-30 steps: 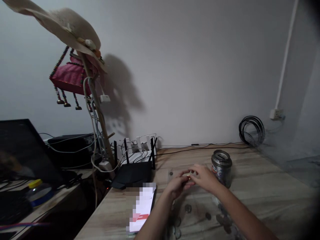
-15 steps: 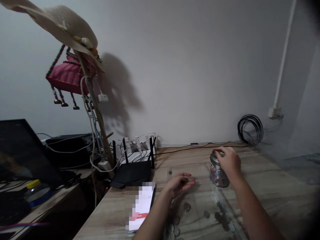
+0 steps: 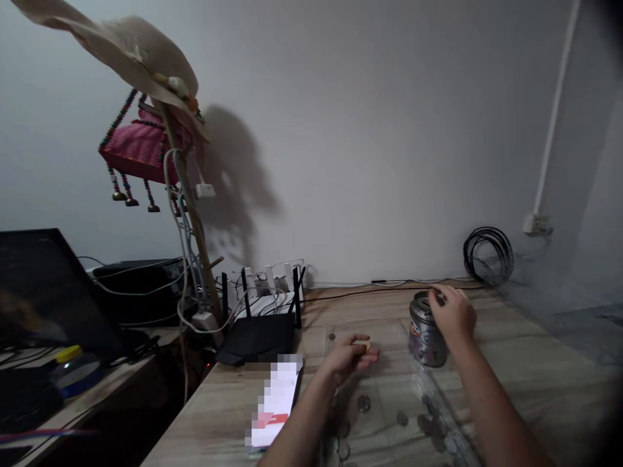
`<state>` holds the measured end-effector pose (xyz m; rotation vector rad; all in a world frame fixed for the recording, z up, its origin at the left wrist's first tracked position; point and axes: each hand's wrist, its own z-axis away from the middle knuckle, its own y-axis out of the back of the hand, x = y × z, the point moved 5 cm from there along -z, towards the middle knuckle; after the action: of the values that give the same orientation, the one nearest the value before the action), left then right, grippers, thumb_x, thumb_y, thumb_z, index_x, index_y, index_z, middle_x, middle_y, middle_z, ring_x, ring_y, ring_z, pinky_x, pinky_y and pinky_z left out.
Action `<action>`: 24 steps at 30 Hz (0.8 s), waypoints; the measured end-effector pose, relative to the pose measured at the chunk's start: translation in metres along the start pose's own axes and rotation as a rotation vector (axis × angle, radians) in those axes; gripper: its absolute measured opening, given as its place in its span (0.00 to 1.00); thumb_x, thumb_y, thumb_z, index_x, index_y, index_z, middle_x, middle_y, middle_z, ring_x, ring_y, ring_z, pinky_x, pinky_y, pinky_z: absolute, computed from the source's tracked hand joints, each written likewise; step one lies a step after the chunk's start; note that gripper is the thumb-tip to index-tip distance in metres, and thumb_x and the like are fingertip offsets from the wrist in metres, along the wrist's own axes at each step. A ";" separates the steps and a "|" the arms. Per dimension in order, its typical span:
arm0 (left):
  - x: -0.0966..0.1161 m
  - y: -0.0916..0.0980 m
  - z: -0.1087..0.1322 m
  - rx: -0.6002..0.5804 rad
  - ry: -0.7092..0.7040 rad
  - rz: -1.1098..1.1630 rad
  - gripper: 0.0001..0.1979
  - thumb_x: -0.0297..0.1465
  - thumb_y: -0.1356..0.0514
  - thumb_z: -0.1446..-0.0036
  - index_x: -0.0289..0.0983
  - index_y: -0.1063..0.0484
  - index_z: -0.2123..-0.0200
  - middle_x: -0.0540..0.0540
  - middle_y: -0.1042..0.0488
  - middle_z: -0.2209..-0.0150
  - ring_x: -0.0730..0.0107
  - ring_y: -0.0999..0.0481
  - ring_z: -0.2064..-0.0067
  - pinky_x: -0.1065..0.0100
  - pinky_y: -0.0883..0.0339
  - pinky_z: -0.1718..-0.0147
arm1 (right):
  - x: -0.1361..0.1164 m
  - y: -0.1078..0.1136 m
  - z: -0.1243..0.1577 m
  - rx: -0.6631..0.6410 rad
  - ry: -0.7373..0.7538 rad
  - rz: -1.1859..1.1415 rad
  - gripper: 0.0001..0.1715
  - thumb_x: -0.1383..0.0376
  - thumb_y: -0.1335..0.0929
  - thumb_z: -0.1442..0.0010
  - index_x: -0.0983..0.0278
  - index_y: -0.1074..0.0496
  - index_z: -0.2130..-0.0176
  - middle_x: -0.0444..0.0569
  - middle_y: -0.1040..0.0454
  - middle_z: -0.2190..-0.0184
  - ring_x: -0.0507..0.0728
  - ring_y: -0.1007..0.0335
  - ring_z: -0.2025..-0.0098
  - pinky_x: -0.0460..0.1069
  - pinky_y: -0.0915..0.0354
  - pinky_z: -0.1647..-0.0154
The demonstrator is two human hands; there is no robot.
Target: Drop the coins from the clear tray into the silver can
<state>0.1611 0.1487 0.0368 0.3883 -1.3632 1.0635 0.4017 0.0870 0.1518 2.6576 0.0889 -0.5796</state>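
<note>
My left hand [image 3: 349, 357] hovers just above the wooden table [image 3: 511, 383], its fingers curled around a small pale yellowish piece, probably coins. My right hand [image 3: 453, 312] is at the top of a metal can [image 3: 424, 332] with a slotted lid, fingertips pinched at the opening; what they hold is too small to name. Several coins [image 3: 384, 421] lie scattered on a clear plastic sheet [image 3: 389, 389] near my forearms.
A black router [image 3: 257, 337] with antennas stands left of my hands, cables and a power strip [image 3: 265, 282] behind it. A phone [image 3: 275, 405] lies at the table's front left. A hat and pink bag hang on a stand [image 3: 146, 130]. Coiled black cable [image 3: 488, 254] rests by the wall.
My hands were together in front of the can; the right hand went to the can's top and stays there. The left hand closed its fingers on a small pale piece.
</note>
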 end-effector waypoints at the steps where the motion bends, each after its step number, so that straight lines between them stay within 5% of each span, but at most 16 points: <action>1: 0.001 0.000 0.000 -0.005 -0.011 -0.002 0.21 0.25 0.44 0.50 0.31 0.41 0.51 0.38 0.25 0.63 0.71 0.23 0.68 0.78 0.37 0.76 | -0.013 0.001 0.005 0.036 0.067 -0.074 0.15 0.61 0.39 0.45 0.63 0.27 0.64 0.50 0.26 0.68 0.57 0.35 0.64 0.50 0.41 0.64; 3: 0.002 0.000 0.000 -0.023 -0.026 -0.004 0.24 0.26 0.43 0.50 0.31 0.42 0.48 0.38 0.25 0.62 0.72 0.24 0.69 0.78 0.38 0.77 | -0.039 -0.007 0.019 -0.034 0.187 -0.230 0.14 0.63 0.40 0.43 0.63 0.27 0.64 0.50 0.26 0.69 0.56 0.33 0.65 0.50 0.40 0.62; 8: 0.003 0.000 -0.004 -0.077 -0.077 0.009 0.30 0.25 0.42 0.51 0.35 0.45 0.44 0.41 0.26 0.60 0.71 0.24 0.68 0.76 0.36 0.75 | -0.087 -0.058 0.070 -0.596 0.382 -0.466 0.11 0.63 0.36 0.46 0.59 0.26 0.64 0.47 0.25 0.73 0.53 0.31 0.74 0.47 0.37 0.75; 12: 0.003 -0.002 -0.003 -0.104 -0.073 0.002 0.29 0.25 0.41 0.52 0.36 0.44 0.45 0.41 0.27 0.58 0.70 0.23 0.67 0.76 0.36 0.74 | -0.092 -0.073 0.086 -0.737 0.422 -0.520 0.09 0.66 0.35 0.48 0.58 0.25 0.71 0.45 0.25 0.77 0.52 0.31 0.76 0.45 0.39 0.78; 15: 0.001 -0.006 -0.002 -0.160 -0.020 -0.003 0.25 0.26 0.42 0.52 0.33 0.41 0.48 0.39 0.27 0.58 0.68 0.23 0.65 0.76 0.36 0.74 | -0.085 -0.066 0.073 -0.673 0.388 -0.449 0.10 0.66 0.36 0.47 0.58 0.25 0.71 0.47 0.25 0.74 0.54 0.30 0.71 0.47 0.37 0.73; 21: -0.003 0.000 -0.005 -0.044 0.056 0.029 0.24 0.19 0.46 0.57 0.30 0.41 0.52 0.38 0.26 0.60 0.68 0.24 0.64 0.75 0.34 0.72 | -0.038 -0.016 0.019 -0.167 0.198 -0.152 0.11 0.63 0.38 0.45 0.60 0.26 0.68 0.48 0.26 0.69 0.56 0.34 0.62 0.50 0.40 0.62; 24: -0.003 0.002 -0.005 -0.017 0.056 0.043 0.24 0.18 0.48 0.58 0.30 0.41 0.54 0.37 0.26 0.60 0.68 0.24 0.65 0.74 0.33 0.71 | -0.007 -0.005 0.004 -0.082 0.088 0.009 0.10 0.63 0.37 0.47 0.60 0.26 0.69 0.49 0.26 0.69 0.58 0.36 0.60 0.49 0.42 0.63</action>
<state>0.1632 0.1525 0.0323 0.3162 -1.3351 1.0899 0.3932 0.0902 0.1493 2.6021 0.1231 -0.4467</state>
